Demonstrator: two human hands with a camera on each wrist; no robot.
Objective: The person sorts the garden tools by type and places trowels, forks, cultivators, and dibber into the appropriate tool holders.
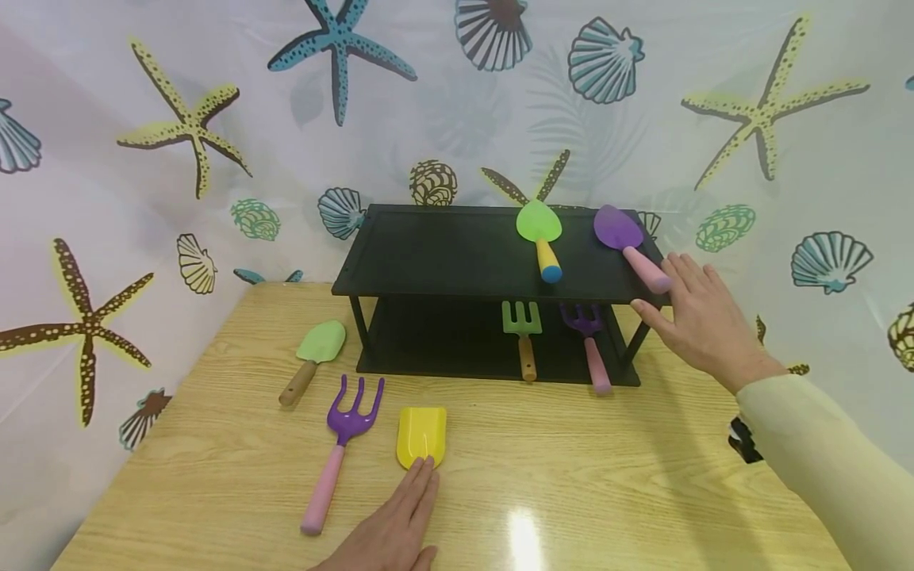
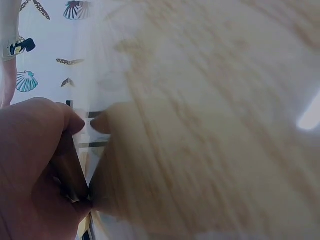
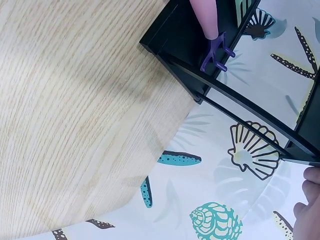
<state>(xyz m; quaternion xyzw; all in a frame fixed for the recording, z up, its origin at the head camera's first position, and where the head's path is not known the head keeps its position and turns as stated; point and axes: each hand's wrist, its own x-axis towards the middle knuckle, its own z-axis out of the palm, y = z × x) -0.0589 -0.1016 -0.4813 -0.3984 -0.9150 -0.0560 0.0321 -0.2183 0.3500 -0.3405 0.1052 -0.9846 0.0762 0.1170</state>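
My left hand [image 1: 400, 515] rests low on the table, fingers straight, with its fingertips over the near edge of a yellow shovel blade [image 1: 421, 434]. Any handle of that shovel is hidden. Left of it lie a purple hand fork [image 1: 346, 424] with a pink handle and a green trowel [image 1: 321, 342] with a wooden handle. At the right front corner of a black two-tier rack [image 1: 443, 250], my right hand [image 1: 700, 325] touches the top shelf with extended fingers, thumb at the front edge. Beside those fingers lies a purple trowel [image 1: 618, 228] with a pink handle.
A green trowel [image 1: 539, 222] with a yellow handle lies on the rack's top. The lower shelf [image 1: 443, 341] bears a green fork [image 1: 523, 319] and a smaller purple fork [image 1: 584, 321]. Behind stands a sea-patterned curtain [image 1: 457, 103]; the wooden table [image 1: 543, 460] extends in front.
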